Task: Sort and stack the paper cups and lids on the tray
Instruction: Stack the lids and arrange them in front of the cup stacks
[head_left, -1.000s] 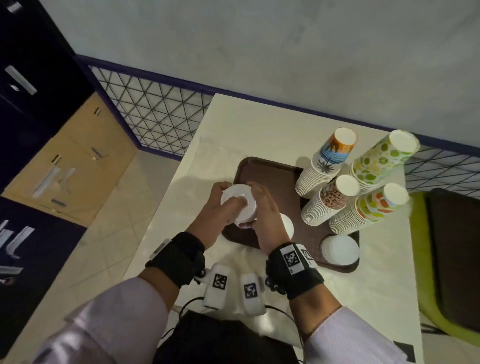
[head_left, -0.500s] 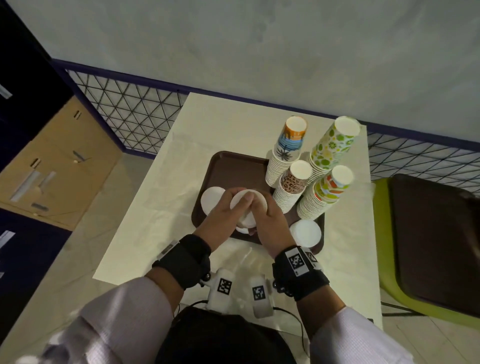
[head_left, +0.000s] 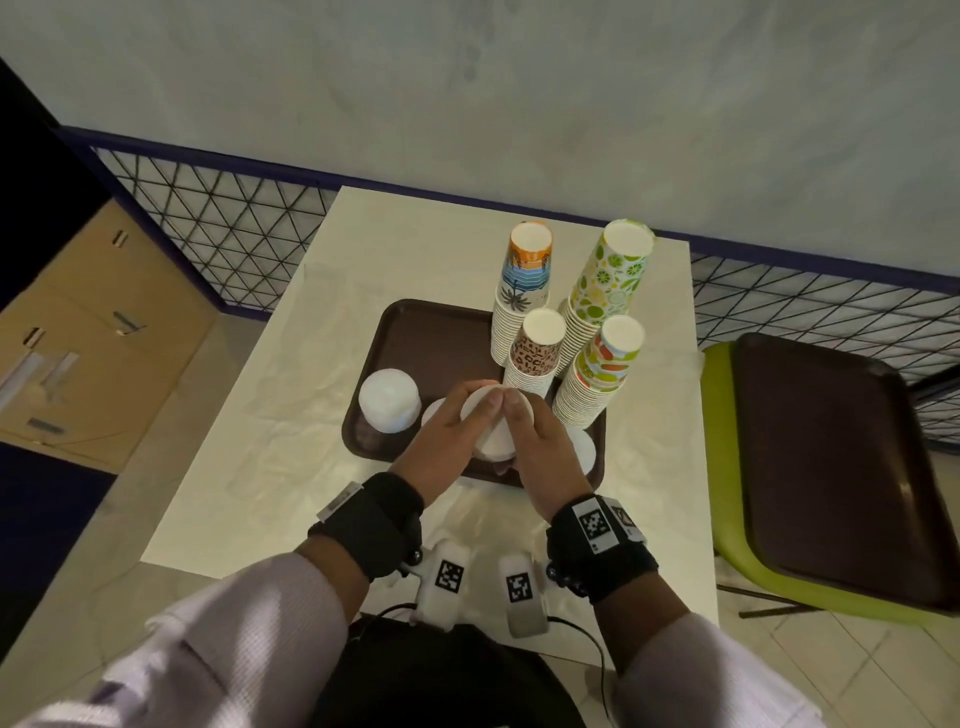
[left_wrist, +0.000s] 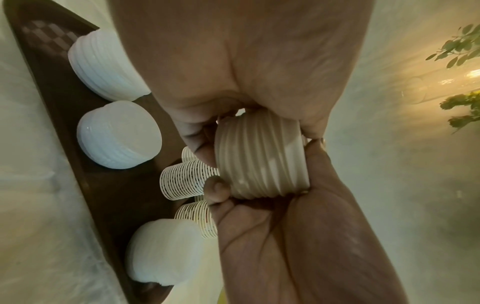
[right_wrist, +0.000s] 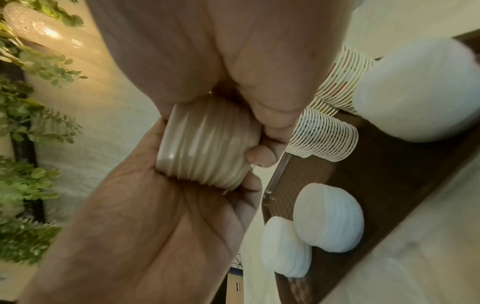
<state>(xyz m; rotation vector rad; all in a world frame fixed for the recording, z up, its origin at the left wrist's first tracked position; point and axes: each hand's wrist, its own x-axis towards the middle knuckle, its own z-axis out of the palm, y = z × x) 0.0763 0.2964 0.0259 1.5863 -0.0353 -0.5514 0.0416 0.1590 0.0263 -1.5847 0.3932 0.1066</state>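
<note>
Both hands busy: my left hand (head_left: 451, 426) and right hand (head_left: 540, 447) are cupped round one stack of lids (head_left: 493, 431), fingers curled on opposite sides, thumbs on top, held a bit above the tray (head_left: 436, 332). In the wrist views the stack (left_wrist: 262, 158) sits tilted, rims a bit fanned, so the job rn, I think, is squaring it up before it goes down.

Below and to the left of my left hand sit two lid piles, the taller lid pile (head_left: 388, 400) and a lower one (head_left: 435, 413) just beside my knuckles. Another lid pile (head_left: 582, 447) peeks out right of my right hand. Cup stacks (head_left: 540, 353) stand just beyond my fingertips, v close.

To do it well: squeeze evenly w/ both palms, tap the rims level, keep it upright, then lower straight onto a matching pile. Don't push forward, the nearest cups could topple, imo
</note>
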